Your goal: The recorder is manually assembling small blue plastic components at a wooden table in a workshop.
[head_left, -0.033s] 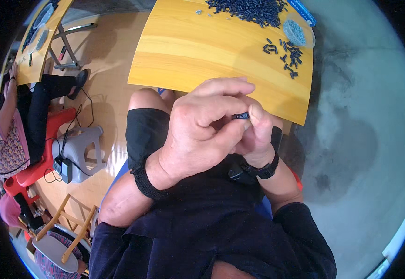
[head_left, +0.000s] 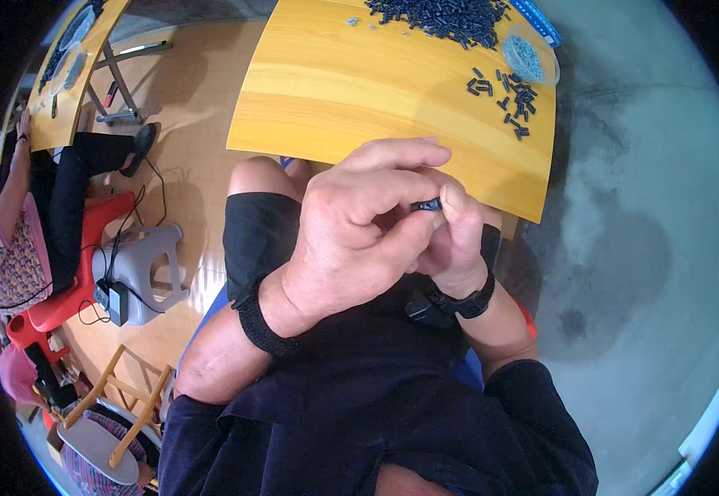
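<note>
- The left hand's (head_left: 343, 215) thumb and index finger pinch a small dark piece (head_left: 428, 205) by its left part; the index and middle fingers curve above it.
- The right hand's (head_left: 456, 236) thumb presses at the piece's right end; the rest of its fingers are mostly hidden, so I cannot tell how they lie.
- The piece is held up between both hands, just beyond the near edge of the yellow table (head_left: 318, 99) and above the lap. Work on it looks unfinished, as both hands grip it; whether anything is fitted in it is too small to tell.
- On the table's right side lies a loose, smaller group of dark pieces (head_left: 521, 103), perhaps the finished ones, though nothing visible confirms it.
- Just beyond that group, a clear tub (head_left: 553, 70) holds many pale blue bits (head_left: 522, 58), so plenty remain.
- At the far edge spreads a much larger heap of dark pieces (head_left: 442, 18); if these are untouched, most of the work is left.
</note>
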The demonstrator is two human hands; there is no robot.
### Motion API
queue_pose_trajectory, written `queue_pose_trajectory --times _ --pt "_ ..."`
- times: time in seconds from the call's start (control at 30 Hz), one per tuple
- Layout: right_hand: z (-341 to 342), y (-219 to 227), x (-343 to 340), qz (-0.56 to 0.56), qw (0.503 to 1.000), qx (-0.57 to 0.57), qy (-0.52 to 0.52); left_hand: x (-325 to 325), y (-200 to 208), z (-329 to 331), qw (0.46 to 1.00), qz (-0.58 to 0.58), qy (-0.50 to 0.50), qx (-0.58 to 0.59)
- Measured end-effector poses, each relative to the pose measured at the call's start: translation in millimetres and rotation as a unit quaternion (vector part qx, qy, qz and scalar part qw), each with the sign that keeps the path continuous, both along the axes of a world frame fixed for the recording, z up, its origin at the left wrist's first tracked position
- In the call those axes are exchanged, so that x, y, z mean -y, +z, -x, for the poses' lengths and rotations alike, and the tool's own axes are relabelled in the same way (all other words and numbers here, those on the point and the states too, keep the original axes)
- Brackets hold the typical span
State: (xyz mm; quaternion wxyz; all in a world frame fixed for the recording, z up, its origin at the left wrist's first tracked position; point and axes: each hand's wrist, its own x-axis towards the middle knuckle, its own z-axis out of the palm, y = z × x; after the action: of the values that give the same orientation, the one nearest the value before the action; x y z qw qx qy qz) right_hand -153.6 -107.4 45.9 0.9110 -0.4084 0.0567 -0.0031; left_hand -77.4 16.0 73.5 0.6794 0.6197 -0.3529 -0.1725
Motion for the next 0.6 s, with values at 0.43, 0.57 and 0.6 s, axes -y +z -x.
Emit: queue_pose_trajectory --times 0.43,0.57,0.6 --pt "-3 -5 6 -0.030 0.999 0.021 0.028 5 -9 4 0.998 0.040 0.051 -0.022" --pt "-3 -9 7 -0.052 0.997 0.033 0.039 0 -12 2 0.998 0.039 0.020 -0.043" --pt "-3 -9 7 -0.052 0.997 0.032 0.039 0 -11 1 0.998 0.039 0.015 -0.049"
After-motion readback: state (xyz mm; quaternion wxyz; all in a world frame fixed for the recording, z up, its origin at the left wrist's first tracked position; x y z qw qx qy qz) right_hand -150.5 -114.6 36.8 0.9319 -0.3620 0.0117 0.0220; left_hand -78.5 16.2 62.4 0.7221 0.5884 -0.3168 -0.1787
